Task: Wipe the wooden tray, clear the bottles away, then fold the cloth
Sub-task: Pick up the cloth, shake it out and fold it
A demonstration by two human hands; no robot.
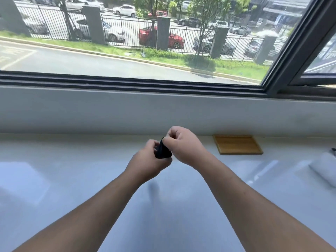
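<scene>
Head view: both hands meet above the white counter (72,179), holding a small dark cloth (163,150) between them. The left hand (148,160) is closed around the cloth's lower part; the right hand (181,144) pinches its upper edge — fingers curled shut. The wooden tray (237,144) lies bare to the right, against the wall — well apart from the hands. A blurred white roll (325,169) rests at the far right.

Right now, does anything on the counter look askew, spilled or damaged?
Nothing stands out. The wooden tray lies flat and bare by the wall, with no spill visible on the white counter. Both hands, left hand and right hand, hold the small dark cloth bunched above the counter. A blurred whitish object lies at the right edge, unidentifiable.
</scene>
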